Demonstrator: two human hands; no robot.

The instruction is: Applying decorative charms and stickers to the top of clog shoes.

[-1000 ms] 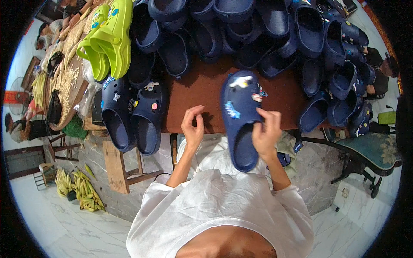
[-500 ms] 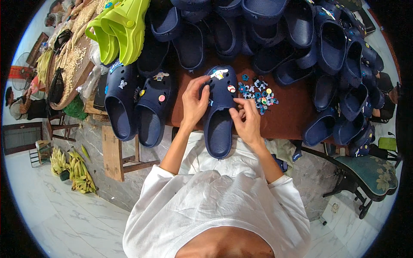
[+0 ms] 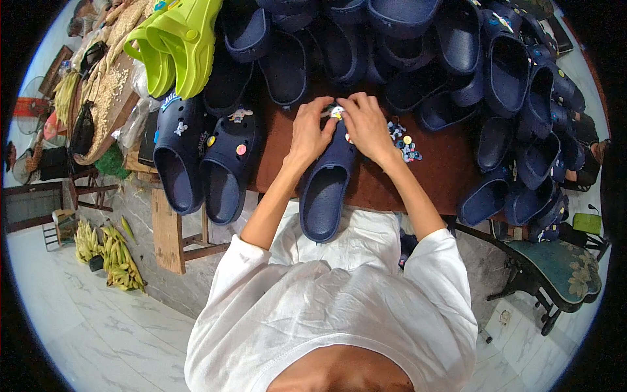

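Brown and crowded, the counter (image 3: pixel 437 173) carries heaps of navy clogs (image 3: pixel 509 85) beyond and to the right of the hands, with two lime-green clogs (image 3: pixel 179 46) far off to the upper left. One navy clog (image 3: pixel 326 189) lies directly under the hands, its long axis running from the person's chest away toward the pile, toe end farthest. The left hand (image 3: pixel 310 134) is curled over the toe from the left side, gripping it. The right hand (image 3: pixel 366 124) meets it from the right, fingertips pinched on a small pale charm (image 3: pixel 336 112) at the toe's top. Both hands are equally near, touching over the toe. Loose coloured charms (image 3: pixel 403 140) lie scattered just right of the right hand. Two decorated navy clogs (image 3: pixel 202 157) sit well left of the left hand.
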